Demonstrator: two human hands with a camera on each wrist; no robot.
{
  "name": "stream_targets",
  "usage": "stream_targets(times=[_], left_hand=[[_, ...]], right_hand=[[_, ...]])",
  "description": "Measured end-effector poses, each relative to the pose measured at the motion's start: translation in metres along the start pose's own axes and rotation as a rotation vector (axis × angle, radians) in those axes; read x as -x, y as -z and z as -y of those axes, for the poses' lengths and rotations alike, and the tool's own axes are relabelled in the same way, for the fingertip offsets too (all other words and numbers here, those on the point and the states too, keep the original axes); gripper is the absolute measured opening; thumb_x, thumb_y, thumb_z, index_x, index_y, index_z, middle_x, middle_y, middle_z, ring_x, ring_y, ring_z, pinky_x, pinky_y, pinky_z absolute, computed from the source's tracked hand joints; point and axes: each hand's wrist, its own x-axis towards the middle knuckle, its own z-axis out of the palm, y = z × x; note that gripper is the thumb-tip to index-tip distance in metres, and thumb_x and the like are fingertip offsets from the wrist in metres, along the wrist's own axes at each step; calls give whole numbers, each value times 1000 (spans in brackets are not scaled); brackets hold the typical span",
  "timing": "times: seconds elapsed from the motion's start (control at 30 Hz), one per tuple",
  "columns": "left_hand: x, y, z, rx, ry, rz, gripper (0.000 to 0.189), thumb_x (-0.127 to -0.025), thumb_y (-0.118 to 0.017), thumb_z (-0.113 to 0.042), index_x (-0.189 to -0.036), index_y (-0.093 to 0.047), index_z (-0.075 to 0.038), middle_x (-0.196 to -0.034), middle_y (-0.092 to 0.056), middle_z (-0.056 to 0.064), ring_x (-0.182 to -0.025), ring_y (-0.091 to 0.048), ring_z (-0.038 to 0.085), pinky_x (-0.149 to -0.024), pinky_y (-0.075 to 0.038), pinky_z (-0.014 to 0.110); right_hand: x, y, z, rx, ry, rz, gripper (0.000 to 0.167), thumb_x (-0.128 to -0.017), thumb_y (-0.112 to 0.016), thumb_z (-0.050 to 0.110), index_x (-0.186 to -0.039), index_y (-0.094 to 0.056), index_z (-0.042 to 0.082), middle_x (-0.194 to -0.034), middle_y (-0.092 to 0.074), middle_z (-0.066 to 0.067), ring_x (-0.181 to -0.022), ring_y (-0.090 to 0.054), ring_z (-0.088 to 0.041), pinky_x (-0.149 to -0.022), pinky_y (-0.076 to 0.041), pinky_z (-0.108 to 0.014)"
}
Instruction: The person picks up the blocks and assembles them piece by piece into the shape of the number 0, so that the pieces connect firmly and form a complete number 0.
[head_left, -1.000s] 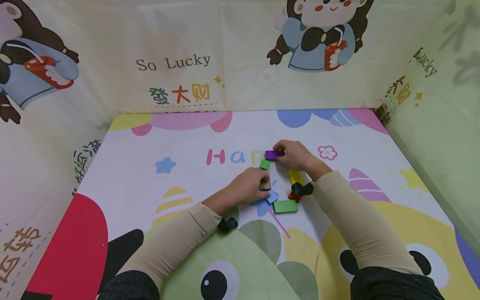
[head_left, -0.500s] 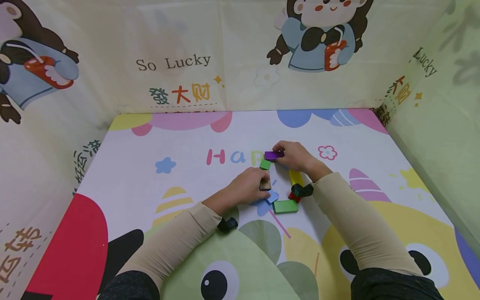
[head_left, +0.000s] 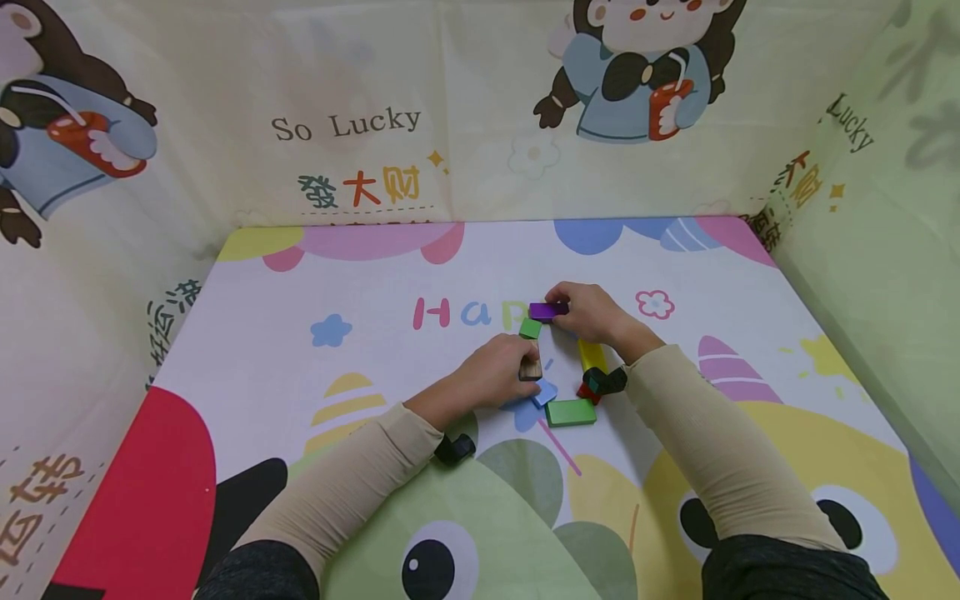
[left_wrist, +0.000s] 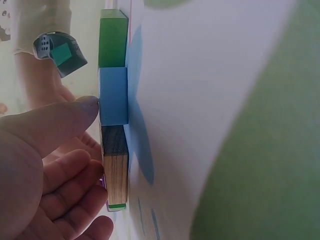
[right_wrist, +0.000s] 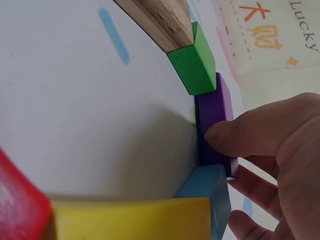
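Note:
Small coloured blocks form a ring on the printed tabletop. My right hand (head_left: 588, 310) pinches a purple block (head_left: 543, 311) at the far side, its thumb on the inner face in the right wrist view. Adjoining that block are a small green block (right_wrist: 192, 67) and a blue block (right_wrist: 205, 185). On the ring's left, my left hand (head_left: 491, 371) rests over a wooden block (left_wrist: 116, 177) and a blue block (left_wrist: 114, 95). Its thumb touches the blue one; the other fingers lie loosely by the wood. Parts of the wooden block are hidden in the head view.
A longer green block (head_left: 571, 412) forms the near side. A yellow block (head_left: 591, 355) and a red block (head_left: 588, 393) make up the right side, partly hidden by the right wrist's camera. Printed cloth walls (head_left: 480, 125) enclose the table at the back and both sides.
The purple block and my right hand have shifted very slightly toward me since a second ago, then stayed put. My left hand and the other blocks look unchanged.

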Motion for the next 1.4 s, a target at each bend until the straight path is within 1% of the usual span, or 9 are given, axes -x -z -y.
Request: stream_targets(times=[0.47,0.77,1.07,1.4], left_hand=[[0,2,-1,1,5,5,42,-88,-79,-29,-119,-66,-5,-110,-64,4,-103,-54,19,-91,-46,28],[-1,1,0,5,4,6,42,-88,-79,-30,-119,-66,-6,-110,-64,3,-102,-54,18,-90,-46,27],[2,-2,0,7,16,7,42,-87,-79,-30,-120,-66,-6,-111,-64,3,-103,-53,18,-91,-46,27],[2,-2,3,-2,-13,-16,40,-87,-80,-31,-117,-67,-7,-108,-64,2,-101,-54,17,-91,-46,28]], right_hand=[[-1,0,-2,-1,-8,10,37,-95,-65,10,-131,-59,3,-126,-61,-18,-111,-55,-33,-103,-43,-45],[-2,2,-2,28,-23,22,37,-96,-66,11,-131,-60,4,-129,-60,-18,-110,-55,-33,-102,-44,-45],[-2,-1,-1,11,-50,32,37,-96,-66,11,-132,-59,5,-128,-60,-17,-109,-55,-32,-100,-46,-45],[-4,-1,-2,12,-59,28,37,-96,-66,12,-132,-59,6,-127,-61,-16,-109,-55,-32,-101,-45,-45]])
